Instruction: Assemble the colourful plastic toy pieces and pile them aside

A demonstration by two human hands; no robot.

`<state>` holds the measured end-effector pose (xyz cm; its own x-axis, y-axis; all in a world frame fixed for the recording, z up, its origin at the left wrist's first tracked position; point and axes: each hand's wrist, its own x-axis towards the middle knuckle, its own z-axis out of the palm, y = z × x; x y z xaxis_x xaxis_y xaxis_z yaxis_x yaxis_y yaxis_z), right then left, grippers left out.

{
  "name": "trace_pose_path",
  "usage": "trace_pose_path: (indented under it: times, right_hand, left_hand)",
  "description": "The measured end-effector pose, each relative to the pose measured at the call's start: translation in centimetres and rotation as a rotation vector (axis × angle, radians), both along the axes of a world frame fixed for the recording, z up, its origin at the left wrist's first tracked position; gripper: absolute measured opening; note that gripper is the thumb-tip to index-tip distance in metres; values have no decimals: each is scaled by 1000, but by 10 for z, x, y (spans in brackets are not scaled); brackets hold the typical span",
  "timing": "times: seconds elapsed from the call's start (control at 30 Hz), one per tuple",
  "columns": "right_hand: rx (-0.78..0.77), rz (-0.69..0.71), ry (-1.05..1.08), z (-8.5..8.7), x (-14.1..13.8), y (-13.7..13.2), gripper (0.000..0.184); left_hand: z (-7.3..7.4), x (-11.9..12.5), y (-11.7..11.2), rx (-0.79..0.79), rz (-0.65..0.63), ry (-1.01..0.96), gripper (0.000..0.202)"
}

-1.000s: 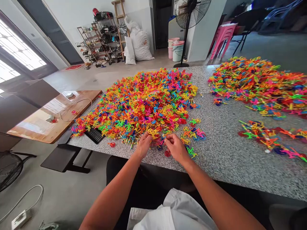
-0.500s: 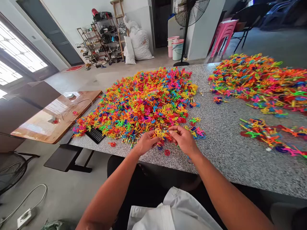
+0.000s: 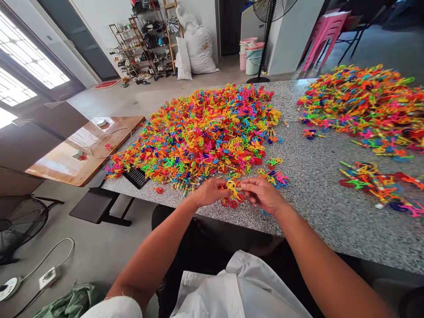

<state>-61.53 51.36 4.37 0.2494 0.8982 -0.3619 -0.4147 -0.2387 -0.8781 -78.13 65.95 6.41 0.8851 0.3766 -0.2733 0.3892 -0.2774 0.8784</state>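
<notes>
Close together over the front edge of the granite table (image 3: 318, 221), both my hands work on small plastic pieces. My left hand (image 3: 212, 192) is closed, pinching a yellow plastic piece with a round wheel-like end (image 3: 232, 185). Just to its right, my right hand (image 3: 263, 194) has thumb and fingers pressed together; what they hold is too small to make out. Red wheel-shaped pieces (image 3: 233, 204) lie below the fingertips. Beyond my hands spreads a large heap of bright plastic pieces (image 3: 212, 132), with several short patterned sticks (image 3: 180, 187) along its near edge.
A second colourful heap (image 3: 367, 101) lies at the right, with a smaller cluster (image 3: 374, 183) nearer me. A black slotted tray (image 3: 136, 177) sits under the main heap's left end. A wooden board (image 3: 59, 163) stands left of the table. A standing fan (image 3: 270, 39) is behind.
The view has shifted, so the scene sits slightly to the right and higher. My hands remain close together; the yellow piece stays at my left fingertips, and my right fingers have changed their pose slightly.
</notes>
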Motion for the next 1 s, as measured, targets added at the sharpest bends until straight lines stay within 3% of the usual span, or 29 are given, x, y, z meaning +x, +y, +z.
trace_pose_path:
  times: [0.4,0.6,0.73,1.0]
  right_hand:
    - [-34,-18,202,-8,1,-8,34]
    - [-63,10,272,-11,0,-9,32]
    - [-56,8,305,-16,-2,-12,33]
    - [-18,-18,108,-13,-7,-19,37]
  left_hand:
    - [2,1,-3,44,2,37,32]
    - [-9,-1,-4,-121,-26,16,38]
    - [-8,-3,-8,-215,-35,6,39]
    - [-6,-3,-18,-16,15,46,34]
